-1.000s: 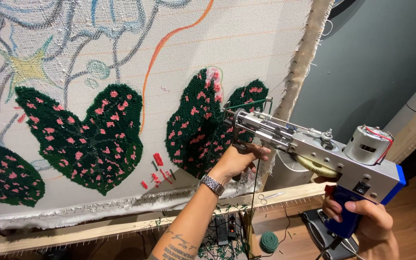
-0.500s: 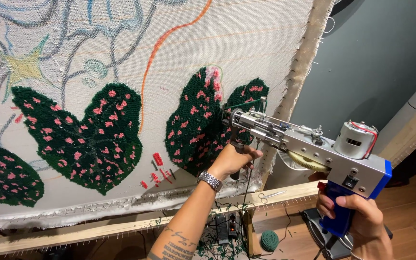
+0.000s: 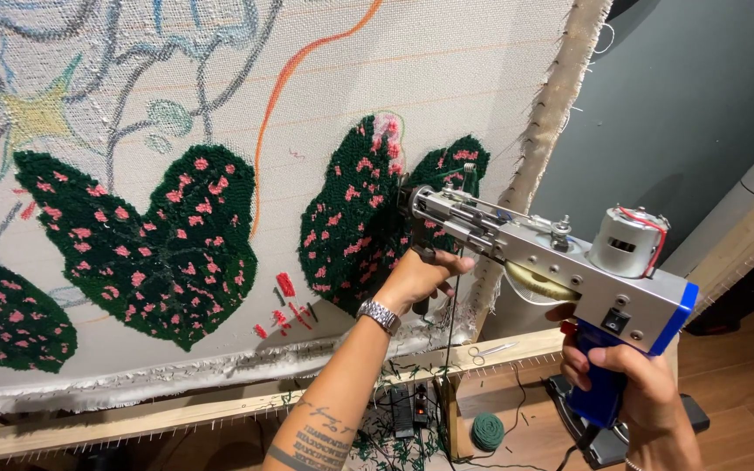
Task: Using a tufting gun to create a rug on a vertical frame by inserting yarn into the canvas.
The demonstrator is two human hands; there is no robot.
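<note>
Along the left edge of the stretched cloth (image 3: 325,105), a coarse pale weave pinned to a wooden frame (image 3: 176,414), shaggy dark-green tufted leaves (image 3: 146,249) speckled with pink sit beside thin drawn outlines. Near the cloth's frayed right edge another plush leaf (image 3: 351,235) is part filled. The left hand (image 3: 421,277), a metal watch (image 3: 380,316) on its wrist, is closed round the front grip of the tufting gun (image 3: 551,262), whose tip touches that leaf. The right hand (image 3: 626,384) grips the gun's blue plastic handle. Green yarn (image 3: 486,430) lies on the wooden floor below.
</note>
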